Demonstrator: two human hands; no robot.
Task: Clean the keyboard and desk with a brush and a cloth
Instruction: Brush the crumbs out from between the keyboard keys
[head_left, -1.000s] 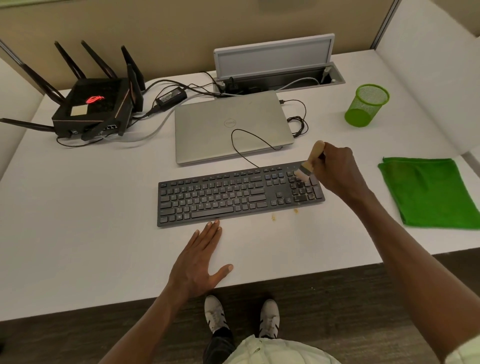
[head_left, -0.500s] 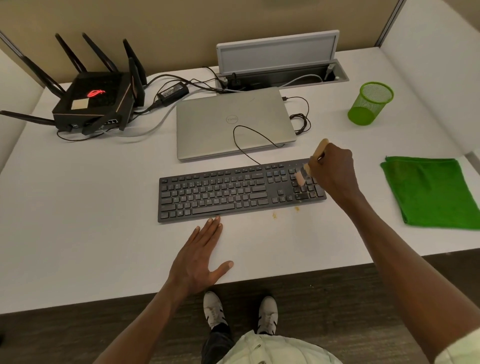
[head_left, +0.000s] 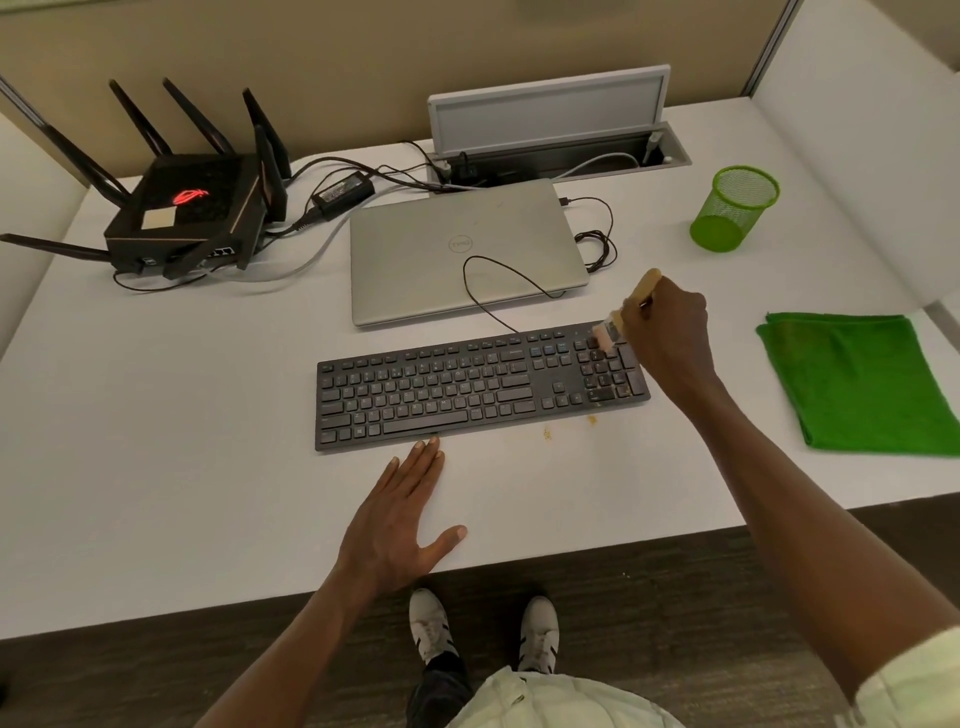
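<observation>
A black keyboard (head_left: 467, 384) lies across the middle of the white desk (head_left: 156, 467). My right hand (head_left: 670, 332) grips a small wooden-handled brush (head_left: 642, 288), whose pale bristles touch the top of the number pad at the keyboard's right end. My left hand (head_left: 400, 519) rests flat on the desk, fingers straight, fingertips at the keyboard's front edge. Brown crumbs (head_left: 546, 432) lie on the desk just in front of the keyboard's right half. A folded green cloth (head_left: 857, 384) lies at the right of the desk.
A closed silver laptop (head_left: 462, 254) sits behind the keyboard, its thin cable looping over the lid. A black router (head_left: 192, 213) with antennas stands back left beside a power adapter (head_left: 343, 189). A green mesh cup (head_left: 735, 208) stands back right. An open cable tray (head_left: 561, 156) runs along the rear.
The brush has shifted slightly up and left over the number pad between the frames. My left hand has stayed flat on the desk.
</observation>
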